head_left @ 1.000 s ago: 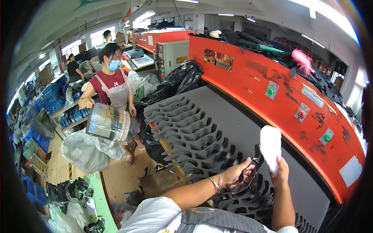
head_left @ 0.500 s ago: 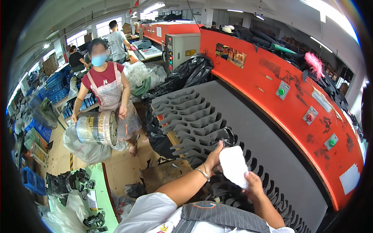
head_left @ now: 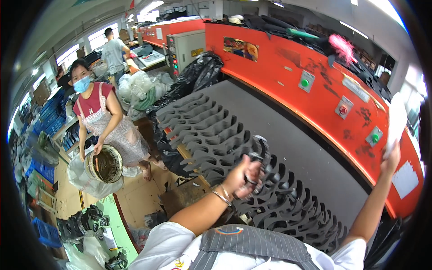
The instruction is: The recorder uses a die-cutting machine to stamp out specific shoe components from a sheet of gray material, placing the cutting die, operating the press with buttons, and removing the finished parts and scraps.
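Observation:
My left hand (head_left: 243, 177) is closed around a dark, curved, glossy piece (head_left: 262, 155), whose exact kind I cannot make out. It is held over rows of grey curved cut-out pieces (head_left: 211, 135) lying across the grey conveyor belt (head_left: 288, 130). At the far right, my right hand (head_left: 390, 159) is raised beside the red machine and pinches a white flat pad (head_left: 396, 121), which is smeared by motion. The pad stands nearly upright, apart from the belt.
A long red machine housing (head_left: 279, 58) with push buttons borders the belt. A person in an apron (head_left: 110, 121) tips a bucket (head_left: 106, 164) at the left. Black plastic bags (head_left: 198, 74) lie beyond the belt. A green table (head_left: 119, 225) with black parts stands lower left.
My right hand has swung up and right with the white pad, away from my left hand. My left hand keeps the dark piece. The person's bucket has tipped so that its inside shows.

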The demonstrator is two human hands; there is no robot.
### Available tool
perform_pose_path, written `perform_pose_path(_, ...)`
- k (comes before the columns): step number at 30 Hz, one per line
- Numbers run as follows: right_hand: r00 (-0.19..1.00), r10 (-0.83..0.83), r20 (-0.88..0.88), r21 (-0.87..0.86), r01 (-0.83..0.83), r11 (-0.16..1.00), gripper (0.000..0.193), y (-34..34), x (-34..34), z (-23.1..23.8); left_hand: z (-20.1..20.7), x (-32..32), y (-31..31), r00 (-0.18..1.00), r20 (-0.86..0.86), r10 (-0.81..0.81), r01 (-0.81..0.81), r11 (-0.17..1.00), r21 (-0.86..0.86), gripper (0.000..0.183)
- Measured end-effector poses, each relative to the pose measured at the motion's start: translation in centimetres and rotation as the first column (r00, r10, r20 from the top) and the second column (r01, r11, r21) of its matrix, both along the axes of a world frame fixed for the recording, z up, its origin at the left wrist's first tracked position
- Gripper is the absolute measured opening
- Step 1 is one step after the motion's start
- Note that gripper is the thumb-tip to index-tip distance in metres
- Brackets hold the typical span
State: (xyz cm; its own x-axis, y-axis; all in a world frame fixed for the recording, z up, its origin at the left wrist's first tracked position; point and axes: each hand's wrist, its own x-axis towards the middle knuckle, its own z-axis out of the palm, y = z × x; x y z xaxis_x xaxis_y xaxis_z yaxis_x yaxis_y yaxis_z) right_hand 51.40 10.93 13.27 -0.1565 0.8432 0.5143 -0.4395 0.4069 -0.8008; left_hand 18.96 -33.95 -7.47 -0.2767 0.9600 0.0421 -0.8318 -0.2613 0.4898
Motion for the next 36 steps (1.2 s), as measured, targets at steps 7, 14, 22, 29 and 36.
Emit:
perform_pose_path(7, 0.904, 0.331, -0.27, -0.057, -0.359, 0.932, 0.043, 22.7, 17.5, 14.8, -0.1, -1.1, -5.7, 0.97, 0.09, 0.227, -0.221, 0.973, -0.07, 0.068)
perform_pose_path(14, 0.936, 0.349, 0.044, -0.12, -0.341, 0.932, 0.044, 21.5, 12.5, 3.2, -1.0, 1.4, -6.7, 0.903, 0.066, 0.425, -0.409, 0.896, -0.171, 0.061)
perform_pose_path(22, 0.691, 0.331, 0.643, -0.067, -0.379, 0.923, 0.022, -11.5, -6.9, -8.3, 0.7, 5.9, -4.2, 0.803, 0.145, 0.579, -0.56, 0.814, -0.153, 0.031)
perform_pose_path(29, 0.686, -0.249, 0.684, 0.729, -0.623, 0.283, 0.066, -31.5, -4.4, -10.3, 2.6, 13.0, 1.0, 0.919, 0.01, 0.393, -0.371, 0.874, -0.313, 0.022)
perform_pose_path(36, 0.602, -0.577, 0.552, 0.83, -0.459, 0.316, 0.048, -35.3, 1.5, -12.6, 3.4, 21.0, 1.2, 0.987, 0.1, 0.123, -0.093, 0.962, -0.256, 0.017)
